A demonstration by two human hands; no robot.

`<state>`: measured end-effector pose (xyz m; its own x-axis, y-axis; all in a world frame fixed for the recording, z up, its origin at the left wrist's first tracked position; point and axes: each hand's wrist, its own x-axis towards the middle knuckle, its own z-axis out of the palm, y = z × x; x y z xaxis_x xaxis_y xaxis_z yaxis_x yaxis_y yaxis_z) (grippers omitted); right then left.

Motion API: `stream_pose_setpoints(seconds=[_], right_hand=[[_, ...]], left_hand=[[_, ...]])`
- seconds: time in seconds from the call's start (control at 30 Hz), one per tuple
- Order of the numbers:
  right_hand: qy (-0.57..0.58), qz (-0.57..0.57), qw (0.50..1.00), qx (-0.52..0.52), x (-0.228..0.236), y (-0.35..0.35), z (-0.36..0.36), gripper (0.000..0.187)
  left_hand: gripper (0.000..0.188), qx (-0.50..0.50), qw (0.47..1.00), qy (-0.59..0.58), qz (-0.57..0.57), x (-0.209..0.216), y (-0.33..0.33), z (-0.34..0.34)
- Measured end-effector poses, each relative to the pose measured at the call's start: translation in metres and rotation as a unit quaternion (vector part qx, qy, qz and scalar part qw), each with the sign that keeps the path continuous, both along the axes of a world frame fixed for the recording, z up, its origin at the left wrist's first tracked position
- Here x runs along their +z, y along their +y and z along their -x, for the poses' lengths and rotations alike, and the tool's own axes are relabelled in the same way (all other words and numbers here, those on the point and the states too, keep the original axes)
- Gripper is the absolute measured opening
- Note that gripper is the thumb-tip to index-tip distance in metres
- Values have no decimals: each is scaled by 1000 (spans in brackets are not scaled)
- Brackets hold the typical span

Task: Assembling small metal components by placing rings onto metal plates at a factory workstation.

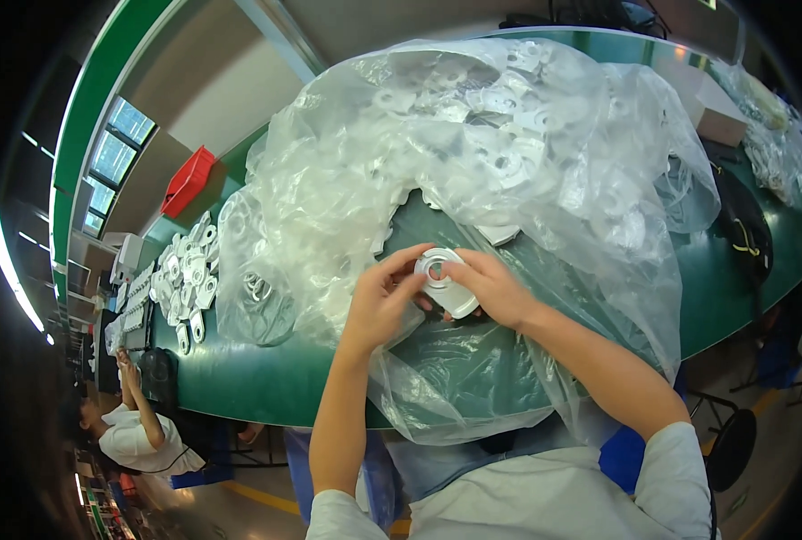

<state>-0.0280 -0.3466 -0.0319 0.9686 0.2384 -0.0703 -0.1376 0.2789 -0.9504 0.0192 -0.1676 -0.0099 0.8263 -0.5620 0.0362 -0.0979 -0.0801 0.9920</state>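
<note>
A white plastic part (453,295) with a round ring-shaped opening at one end is between my two hands, just above the table. My left hand (385,292) grips its left edge with thumb and fingers. From the right, my right hand (495,286) holds it too, the thumb lying by the ring. Some fingertips are hidden beneath the part. In front of my hands a large clear plastic bag (329,189) spreads over the table, with many similar white parts (500,94) inside, blurred by the film. Its near side drapes under my forearms to the table edge.
The green table (239,382) curves around me. At left lies a pile of loose white parts (185,270), with a red bin (188,182) behind it. A white box (711,108) and a black bag (741,220) are at right. A co-worker (149,436) sits at far left.
</note>
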Motion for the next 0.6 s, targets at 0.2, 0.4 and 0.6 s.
stream_pose_setpoints(seconds=[0.2, 0.4, 0.6], right_hand=[[-58, 10, 998, -33, -11, 0, -4, 29], [-80, 38, 995, -40, -13, 11, -1, 31], [-44, -4, 999, 1, -3, 2, -1, 19]], left_hand=[[29, -19, 1000, 4, 25, -6, -3, -6], [28, -13, 1000, -21, -6, -14, 11, -5], [34, 218, 975, -31, -1, -4, 86, 36]])
